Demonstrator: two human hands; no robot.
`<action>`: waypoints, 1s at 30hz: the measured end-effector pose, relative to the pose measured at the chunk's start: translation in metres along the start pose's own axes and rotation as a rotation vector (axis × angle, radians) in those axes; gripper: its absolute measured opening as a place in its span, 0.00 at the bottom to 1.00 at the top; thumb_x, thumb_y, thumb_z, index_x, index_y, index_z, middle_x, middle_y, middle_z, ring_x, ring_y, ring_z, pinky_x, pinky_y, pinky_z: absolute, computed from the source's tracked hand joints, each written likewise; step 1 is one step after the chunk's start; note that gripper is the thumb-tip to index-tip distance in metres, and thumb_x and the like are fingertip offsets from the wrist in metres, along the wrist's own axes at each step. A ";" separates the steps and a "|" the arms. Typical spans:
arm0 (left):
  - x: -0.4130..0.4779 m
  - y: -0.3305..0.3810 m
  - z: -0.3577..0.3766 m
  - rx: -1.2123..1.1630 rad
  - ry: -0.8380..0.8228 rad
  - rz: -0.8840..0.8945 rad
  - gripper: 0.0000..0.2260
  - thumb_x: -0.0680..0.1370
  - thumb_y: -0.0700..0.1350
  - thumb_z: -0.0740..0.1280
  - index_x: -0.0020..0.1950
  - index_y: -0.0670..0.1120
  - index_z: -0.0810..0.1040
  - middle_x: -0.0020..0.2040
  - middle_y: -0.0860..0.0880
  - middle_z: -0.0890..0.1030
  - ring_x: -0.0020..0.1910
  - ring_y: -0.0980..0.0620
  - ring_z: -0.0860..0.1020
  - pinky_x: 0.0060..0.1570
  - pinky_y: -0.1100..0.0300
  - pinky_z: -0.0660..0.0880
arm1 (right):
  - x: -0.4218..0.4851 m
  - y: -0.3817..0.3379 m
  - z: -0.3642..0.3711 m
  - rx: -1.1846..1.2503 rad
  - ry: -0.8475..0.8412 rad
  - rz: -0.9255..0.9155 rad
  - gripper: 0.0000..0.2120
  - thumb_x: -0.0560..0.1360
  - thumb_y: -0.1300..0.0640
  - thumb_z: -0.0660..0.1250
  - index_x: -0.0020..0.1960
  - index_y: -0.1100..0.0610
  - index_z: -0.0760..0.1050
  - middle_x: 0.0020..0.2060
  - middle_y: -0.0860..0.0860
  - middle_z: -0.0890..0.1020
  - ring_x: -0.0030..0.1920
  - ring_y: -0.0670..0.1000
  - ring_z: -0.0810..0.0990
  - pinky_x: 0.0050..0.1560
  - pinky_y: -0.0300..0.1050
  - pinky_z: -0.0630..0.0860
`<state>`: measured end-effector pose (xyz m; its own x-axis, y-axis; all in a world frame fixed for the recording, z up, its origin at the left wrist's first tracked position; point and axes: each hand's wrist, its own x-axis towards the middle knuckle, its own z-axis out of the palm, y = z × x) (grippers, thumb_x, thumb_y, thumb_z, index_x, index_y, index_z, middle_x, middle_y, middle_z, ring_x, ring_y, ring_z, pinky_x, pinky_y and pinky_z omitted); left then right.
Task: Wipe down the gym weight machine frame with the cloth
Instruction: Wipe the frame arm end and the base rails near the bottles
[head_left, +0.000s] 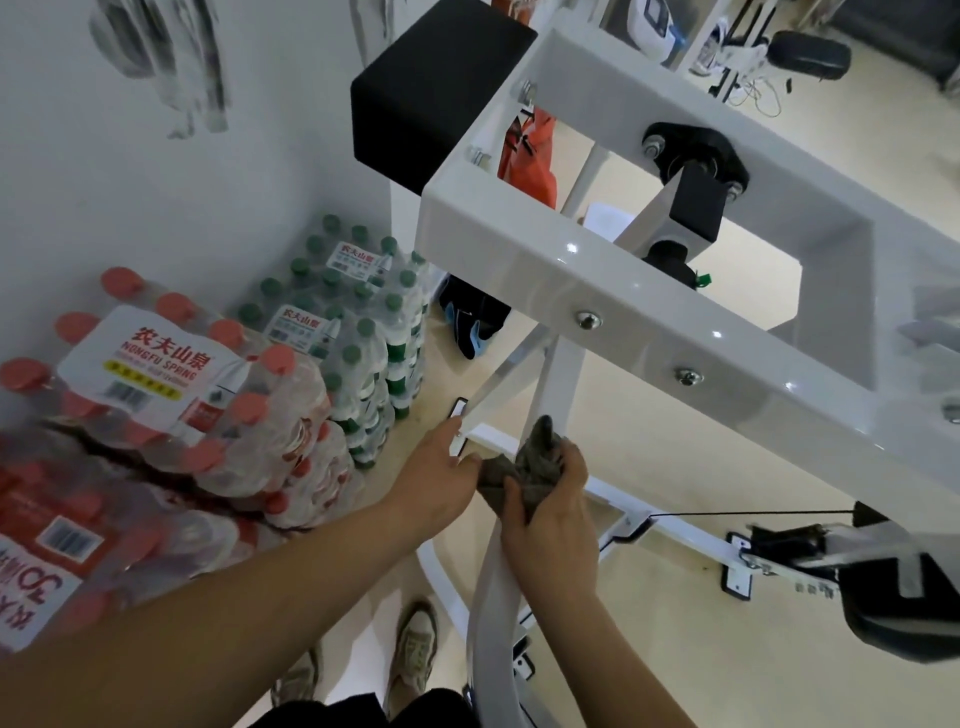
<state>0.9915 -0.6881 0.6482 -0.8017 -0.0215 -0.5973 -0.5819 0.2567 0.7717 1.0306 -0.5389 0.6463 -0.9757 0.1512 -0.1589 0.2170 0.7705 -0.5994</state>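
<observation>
R hand (551, 525), prob. L hand (441, 470), grip cloth (525, 467) on frame (571, 270); bottle packs (208, 405) beside.

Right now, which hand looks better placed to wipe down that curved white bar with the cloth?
The right hand, I'd judge: it grips the bunched grey cloth, pressed against the curved white bar. The left hand only touches the cloth's edge, off to the side of the bar.

You're in a gym rm doubling as storage: white machine frame (571, 260) w/ black pad (431, 88) & cable (753, 513), plus shrink-wrapped water packs (156, 374) stacked by the wall (104, 197).
</observation>
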 end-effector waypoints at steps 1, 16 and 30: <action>0.000 0.000 0.001 -0.002 0.003 -0.005 0.27 0.84 0.45 0.61 0.82 0.50 0.57 0.80 0.52 0.60 0.67 0.57 0.68 0.62 0.63 0.62 | 0.002 -0.001 0.000 0.022 -0.011 0.011 0.41 0.80 0.48 0.66 0.81 0.44 0.41 0.77 0.54 0.68 0.68 0.57 0.77 0.56 0.50 0.77; -0.011 0.001 0.009 -0.044 0.041 -0.005 0.27 0.84 0.44 0.61 0.82 0.51 0.58 0.79 0.53 0.63 0.76 0.53 0.65 0.71 0.62 0.61 | 0.086 0.001 0.010 -0.185 -0.051 -0.163 0.30 0.84 0.47 0.58 0.83 0.49 0.54 0.83 0.54 0.39 0.76 0.63 0.66 0.67 0.55 0.72; -0.095 -0.089 0.014 0.075 -0.161 0.043 0.25 0.85 0.56 0.55 0.81 0.52 0.59 0.80 0.53 0.62 0.78 0.53 0.63 0.73 0.60 0.59 | -0.128 0.010 0.019 -0.315 -0.179 -0.054 0.40 0.82 0.46 0.60 0.83 0.50 0.37 0.79 0.56 0.54 0.66 0.61 0.75 0.51 0.52 0.78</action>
<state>1.1214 -0.6955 0.6339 -0.7895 0.1448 -0.5964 -0.5311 0.3256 0.7822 1.1584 -0.5628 0.6456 -0.9582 0.0159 -0.2855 0.1181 0.9314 -0.3443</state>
